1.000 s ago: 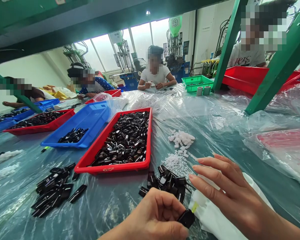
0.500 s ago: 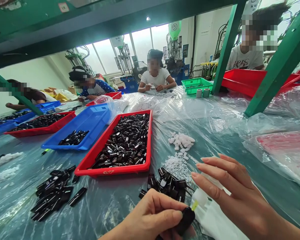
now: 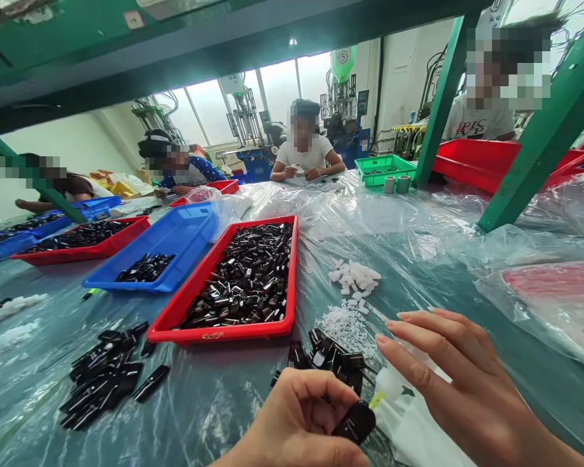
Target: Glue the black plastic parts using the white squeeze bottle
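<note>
My left hand [image 3: 296, 415] is closed on a small glossy black plastic piece [image 3: 355, 421] with a rounded end, near the bottom middle of the head view. A yellow-green tip [image 3: 377, 398] lies close against that end; whether they touch I cannot tell. Beside it is a soft-looking white item [image 3: 411, 421], partly under my right hand. My right hand [image 3: 460, 373] hovers with fingers stretched out and its palm hidden. Just beyond my left hand lies a pile of black pieces [image 3: 328, 355], and behind it are small white bits [image 3: 345, 324] and larger white pieces [image 3: 355, 275].
A red tray [image 3: 224, 334] full of black pieces stands ahead, next to a blue tray [image 3: 175, 282]. More black pieces [image 3: 107, 373] lie at left. Green posts [image 3: 530, 136] and an overhead beam [image 3: 253, 39] frame the plastic-covered table. Several people [image 3: 304, 152] sit across it.
The black piece in my left hand has turned, and its flat face now shows more. My left thumb has moved down, away from it. My right hand has barely shifted.
</note>
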`<state>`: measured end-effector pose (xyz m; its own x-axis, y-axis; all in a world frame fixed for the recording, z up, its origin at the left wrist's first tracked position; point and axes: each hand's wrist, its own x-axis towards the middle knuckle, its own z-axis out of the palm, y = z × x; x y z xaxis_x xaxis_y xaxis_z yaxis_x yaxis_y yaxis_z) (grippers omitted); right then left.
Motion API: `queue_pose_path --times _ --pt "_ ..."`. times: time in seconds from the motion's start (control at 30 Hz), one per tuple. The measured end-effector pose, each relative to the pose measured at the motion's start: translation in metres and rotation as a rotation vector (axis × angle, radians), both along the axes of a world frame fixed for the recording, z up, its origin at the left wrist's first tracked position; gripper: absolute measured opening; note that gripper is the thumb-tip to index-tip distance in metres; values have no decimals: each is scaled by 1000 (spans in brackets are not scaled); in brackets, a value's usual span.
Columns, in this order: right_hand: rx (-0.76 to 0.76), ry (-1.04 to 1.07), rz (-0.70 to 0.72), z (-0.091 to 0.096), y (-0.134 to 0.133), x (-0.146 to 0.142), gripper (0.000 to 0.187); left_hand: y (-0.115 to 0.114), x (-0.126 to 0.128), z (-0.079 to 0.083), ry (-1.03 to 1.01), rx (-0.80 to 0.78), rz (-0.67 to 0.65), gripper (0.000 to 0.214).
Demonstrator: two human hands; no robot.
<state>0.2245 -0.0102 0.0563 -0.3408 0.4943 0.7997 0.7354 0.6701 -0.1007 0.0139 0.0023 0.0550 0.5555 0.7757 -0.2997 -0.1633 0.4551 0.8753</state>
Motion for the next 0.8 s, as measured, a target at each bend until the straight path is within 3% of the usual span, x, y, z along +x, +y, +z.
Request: queue_pose_path --times 0.3,0.8 --pt "-8 -99 12 1 -1 5 40 -3 3 3 -5 111 21 32" --pt "2 -99 66 -3 -1 6 40 -1 3 6 -5 21 -35 29"
